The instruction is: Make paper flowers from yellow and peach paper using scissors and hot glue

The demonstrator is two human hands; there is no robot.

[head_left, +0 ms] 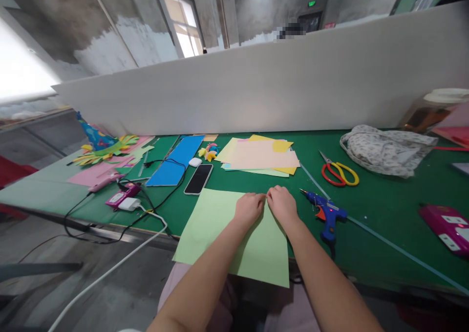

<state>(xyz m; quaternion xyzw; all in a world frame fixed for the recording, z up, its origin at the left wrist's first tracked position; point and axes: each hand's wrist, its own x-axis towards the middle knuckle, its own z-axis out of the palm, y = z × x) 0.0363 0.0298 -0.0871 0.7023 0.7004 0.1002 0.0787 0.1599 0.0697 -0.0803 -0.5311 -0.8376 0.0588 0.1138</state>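
A large sheet of light green paper (216,229) lies in front of me, its near edge hanging past the table's front. My left hand (249,209) is closed at the sheet's far edge, toward the right corner. Close beside it, my right hand (283,205) is closed on the far right corner, the fingertips of both nearly touching. The fingertips hide the bit of paper between them. To the right of my right hand lies a blue glue gun (331,217). Beyond the sheet is a stack of coloured papers (256,155).
A phone (198,179), white earbud case (195,162) and blue board (178,161) lie left. Cables run from a purple power strip (123,196). Scissors (339,173), a patterned cloth bag (388,148) and another purple power strip (447,229) sit right. A white partition (256,87) stands behind.
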